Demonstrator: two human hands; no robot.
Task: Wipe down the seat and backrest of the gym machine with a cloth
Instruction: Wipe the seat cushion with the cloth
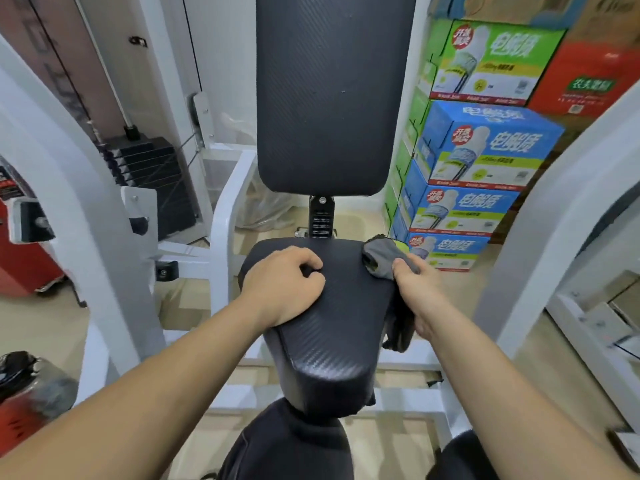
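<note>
The black padded seat (332, 327) of the gym machine lies in front of me, with the tall black backrest (332, 91) standing upright behind it. My left hand (282, 284) rests on the seat's left side with its fingers curled, holding nothing. My right hand (417, 289) grips a dark grey cloth (379, 256) at the seat's right edge. One bunch of the cloth lies on the seat's back right corner and another part hangs down below my palm.
White machine frame arms (86, 216) curve on both sides. A black weight stack (152, 174) stands at the back left. Stacked drink cartons (485, 150) fill the back right. A red object (20, 258) sits at far left. My dark-clothed knees are at the bottom.
</note>
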